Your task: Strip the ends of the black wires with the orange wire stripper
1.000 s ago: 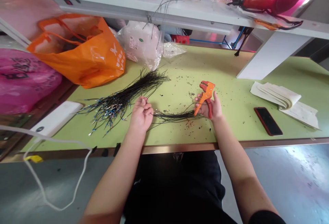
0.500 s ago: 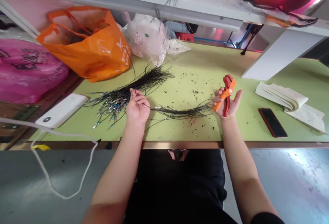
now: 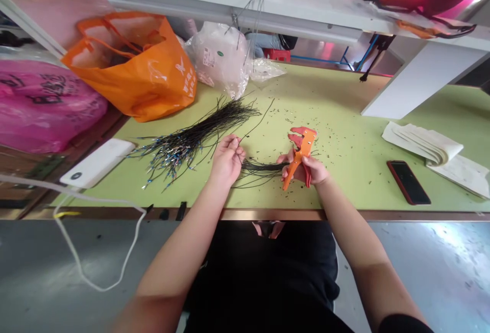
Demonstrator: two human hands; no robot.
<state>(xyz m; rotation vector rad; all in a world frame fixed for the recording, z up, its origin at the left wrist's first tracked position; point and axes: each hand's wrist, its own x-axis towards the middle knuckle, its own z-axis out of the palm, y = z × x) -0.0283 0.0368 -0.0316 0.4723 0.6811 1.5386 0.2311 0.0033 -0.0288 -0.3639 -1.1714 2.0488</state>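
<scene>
My left hand [image 3: 227,160] pinches a thin black wire [image 3: 261,120], whose free end slants up and to the right. In my right hand [image 3: 314,170] is an orange and red wire stripper [image 3: 302,152], its jaws apart and pointing up and left. Between the hands a loose bundle of black wires [image 3: 265,167] lies on the table, its right end behind the stripper and my right fingers. A larger pile of black wires [image 3: 206,128], with blue and bare metal ends, lies beyond my left hand.
The green table [image 3: 344,93] is strewn with dark scraps. At left are an orange bag [image 3: 141,78], a pink bag [image 3: 49,103] and a white power bank-like block [image 3: 97,163]. A clear plastic bag [image 3: 220,60] stands behind. To the right lie a phone [image 3: 408,182] and folded papers [image 3: 424,142].
My left hand has moved right, and a wire now sticks up from it. My right hand has come left with the wire stripper, whose jaws now point up and left.
</scene>
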